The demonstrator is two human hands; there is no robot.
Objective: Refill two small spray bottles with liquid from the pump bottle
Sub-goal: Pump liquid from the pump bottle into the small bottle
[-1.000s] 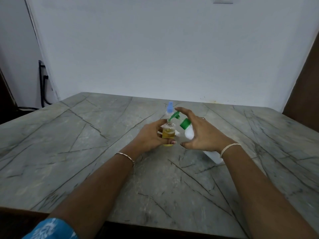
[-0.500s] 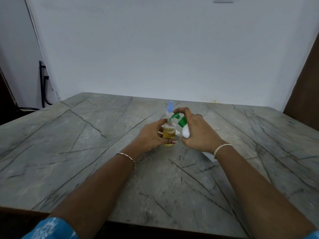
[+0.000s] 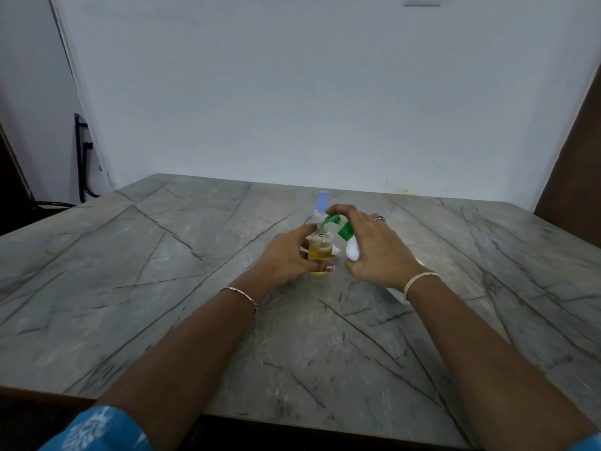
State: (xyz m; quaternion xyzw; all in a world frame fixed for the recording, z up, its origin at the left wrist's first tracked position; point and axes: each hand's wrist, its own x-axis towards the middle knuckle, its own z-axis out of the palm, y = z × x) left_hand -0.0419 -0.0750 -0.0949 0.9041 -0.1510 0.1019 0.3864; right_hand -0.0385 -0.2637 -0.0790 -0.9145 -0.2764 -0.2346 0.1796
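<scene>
Yellow liquid is filling the lower part of a small clear bottle (image 3: 320,250), which is standing uncapped near the middle of the grey stone-veined table (image 3: 162,288). The person's left hand (image 3: 286,255) is clamping round this bottle from its left side, with one fingertip wrapping across the front near the base. The right hand (image 3: 374,249) is gripping the white pump bottle (image 3: 353,250) just to the right, fingers curling over its green pump head. The pump bottle is leaning over toward the small bottle, its base showing behind the right wrist. Its green spout (image 3: 331,219) is pointing down at the small bottle's open mouth; whether liquid is flowing cannot be told. A second spray bottle (image 3: 322,201) with a pale blue cap is standing just behind both, partly hidden by them. A thin bracelet (image 3: 240,296) is circling the left wrist, a pale band (image 3: 419,281) the right, and a ring (image 3: 379,217) is showing on a right finger. A blue patterned sleeve (image 3: 97,428) is showing at the bottom left edge.
</scene>
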